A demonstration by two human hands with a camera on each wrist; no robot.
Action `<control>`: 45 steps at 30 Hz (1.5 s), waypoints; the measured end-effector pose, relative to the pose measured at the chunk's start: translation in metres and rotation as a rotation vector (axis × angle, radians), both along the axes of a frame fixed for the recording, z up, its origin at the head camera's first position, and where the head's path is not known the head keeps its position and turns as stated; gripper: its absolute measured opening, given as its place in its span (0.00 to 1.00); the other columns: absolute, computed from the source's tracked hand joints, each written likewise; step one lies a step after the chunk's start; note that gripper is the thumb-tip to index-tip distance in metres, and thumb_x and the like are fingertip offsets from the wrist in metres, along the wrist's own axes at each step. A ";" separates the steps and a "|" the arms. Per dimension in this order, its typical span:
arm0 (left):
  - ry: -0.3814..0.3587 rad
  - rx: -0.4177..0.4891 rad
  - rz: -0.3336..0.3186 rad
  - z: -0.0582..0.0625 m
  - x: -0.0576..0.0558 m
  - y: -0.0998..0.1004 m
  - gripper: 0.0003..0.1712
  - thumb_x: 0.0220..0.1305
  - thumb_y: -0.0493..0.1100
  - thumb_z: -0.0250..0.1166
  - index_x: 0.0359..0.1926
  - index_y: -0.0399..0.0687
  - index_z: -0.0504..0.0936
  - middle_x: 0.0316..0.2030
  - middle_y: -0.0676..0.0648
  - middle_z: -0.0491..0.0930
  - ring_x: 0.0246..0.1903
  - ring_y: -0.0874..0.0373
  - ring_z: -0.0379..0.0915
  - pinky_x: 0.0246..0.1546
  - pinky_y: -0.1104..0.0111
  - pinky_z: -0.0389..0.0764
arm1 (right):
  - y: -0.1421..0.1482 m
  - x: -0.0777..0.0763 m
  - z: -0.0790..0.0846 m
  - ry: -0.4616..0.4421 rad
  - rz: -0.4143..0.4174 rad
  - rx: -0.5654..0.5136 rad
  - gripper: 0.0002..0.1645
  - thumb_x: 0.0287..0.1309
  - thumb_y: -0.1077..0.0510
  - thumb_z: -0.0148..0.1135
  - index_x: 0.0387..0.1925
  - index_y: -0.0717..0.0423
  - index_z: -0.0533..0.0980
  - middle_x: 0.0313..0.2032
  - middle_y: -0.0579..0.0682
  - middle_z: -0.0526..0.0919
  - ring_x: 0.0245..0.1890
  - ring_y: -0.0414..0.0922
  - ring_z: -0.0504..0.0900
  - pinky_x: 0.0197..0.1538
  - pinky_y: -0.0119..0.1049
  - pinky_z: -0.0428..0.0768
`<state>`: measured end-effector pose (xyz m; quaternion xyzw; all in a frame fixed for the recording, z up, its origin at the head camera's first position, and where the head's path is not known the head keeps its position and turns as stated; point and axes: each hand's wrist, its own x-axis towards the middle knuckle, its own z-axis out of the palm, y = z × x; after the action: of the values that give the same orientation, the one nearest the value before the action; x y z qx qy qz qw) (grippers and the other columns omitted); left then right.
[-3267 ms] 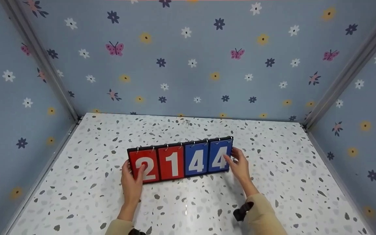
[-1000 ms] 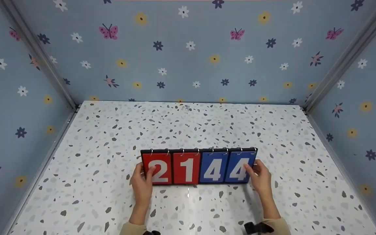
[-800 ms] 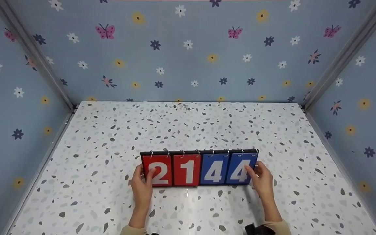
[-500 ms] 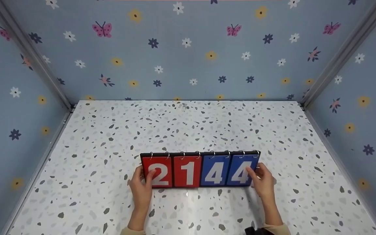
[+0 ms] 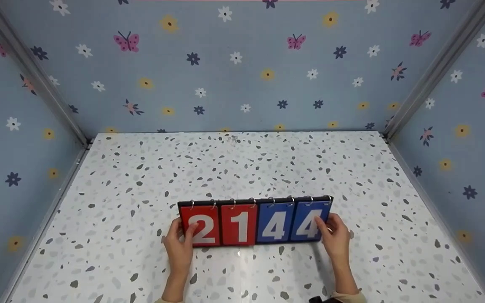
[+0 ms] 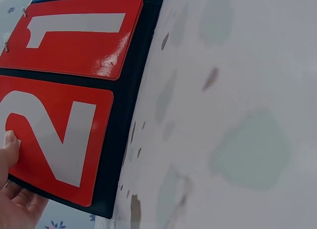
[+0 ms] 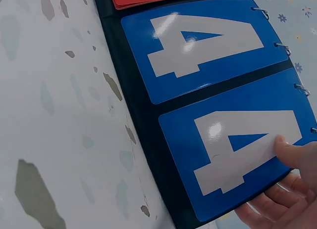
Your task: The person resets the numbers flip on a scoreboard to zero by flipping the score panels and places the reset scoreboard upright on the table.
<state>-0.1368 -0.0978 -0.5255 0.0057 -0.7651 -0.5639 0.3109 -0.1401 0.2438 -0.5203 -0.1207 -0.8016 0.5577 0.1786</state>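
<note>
A flip scoreboard [image 5: 256,222] with a black backing is held between both hands, showing red cards 2 and 1 and blue cards 4 and 4. My left hand [image 5: 178,248] grips its left end, thumb on the red 2 card [image 6: 54,140] and fingers behind the board. At the other end my right hand [image 5: 336,240] pinches the edge, thumb across the last blue 4 card [image 7: 237,160], other fingers behind. Metal rings [image 5: 272,199] run along the top edge. The board leans back, its lower edge at or near the tabletop; whether it touches cannot be told.
The speckled white tabletop [image 5: 234,168] extends behind and around the board. Blue flowered panels [image 5: 242,75] enclose the back and both sides, joined by grey corner posts [image 5: 40,80].
Since the first frame the scoreboard has come nearer, shifted right and turned from slanted to nearly level. Over the last second it stays almost still, both hands keeping hold.
</note>
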 end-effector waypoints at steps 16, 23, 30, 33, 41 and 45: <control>-0.082 0.027 0.003 0.002 -0.001 0.001 0.14 0.51 0.31 0.65 0.39 0.30 0.74 0.34 0.39 0.79 0.33 0.52 0.75 0.35 0.73 0.75 | 0.034 -0.018 -0.087 0.317 -0.213 0.032 0.17 0.45 0.56 0.68 0.40 0.53 0.75 0.36 0.50 0.77 0.34 0.41 0.76 0.34 0.24 0.75; -0.094 0.023 0.010 0.003 -0.001 0.001 0.14 0.51 0.32 0.65 0.39 0.31 0.74 0.34 0.39 0.79 0.33 0.53 0.75 0.35 0.72 0.75 | 0.027 -0.017 -0.093 0.347 -0.212 -0.012 0.18 0.42 0.57 0.70 0.38 0.50 0.75 0.34 0.46 0.77 0.34 0.43 0.77 0.33 0.27 0.76; -0.116 0.032 0.006 0.003 0.000 0.001 0.15 0.51 0.32 0.65 0.40 0.31 0.74 0.34 0.40 0.79 0.33 0.54 0.74 0.35 0.76 0.74 | 0.020 -0.016 -0.095 0.319 -0.233 -0.008 0.19 0.39 0.55 0.72 0.36 0.49 0.74 0.32 0.44 0.77 0.33 0.41 0.77 0.31 0.26 0.75; -0.118 0.027 0.009 0.003 0.000 0.001 0.15 0.51 0.31 0.65 0.40 0.31 0.74 0.34 0.40 0.79 0.33 0.54 0.73 0.35 0.77 0.73 | 0.018 -0.017 -0.095 0.287 -0.239 -0.015 0.20 0.37 0.53 0.73 0.34 0.49 0.74 0.30 0.45 0.77 0.31 0.41 0.77 0.30 0.26 0.74; -0.107 0.033 0.006 0.003 0.000 0.001 0.14 0.51 0.31 0.65 0.40 0.31 0.74 0.33 0.40 0.79 0.34 0.53 0.73 0.34 0.75 0.74 | 0.020 -0.019 -0.093 0.227 -0.235 -0.057 0.19 0.33 0.55 0.74 0.27 0.52 0.73 0.25 0.46 0.75 0.26 0.42 0.76 0.26 0.26 0.74; -0.105 0.032 0.006 -0.017 -0.007 -0.003 0.15 0.51 0.33 0.65 0.41 0.33 0.75 0.33 0.42 0.79 0.33 0.55 0.74 0.34 0.77 0.73 | 0.024 -0.020 -0.092 0.178 -0.243 -0.078 0.18 0.32 0.56 0.75 0.24 0.53 0.73 0.23 0.48 0.75 0.23 0.42 0.76 0.23 0.26 0.72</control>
<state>-0.1436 -0.1010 -0.5423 0.0426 -0.7713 -0.5739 0.2718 -0.1596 0.2674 -0.6119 -0.1735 -0.7397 0.5714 0.3102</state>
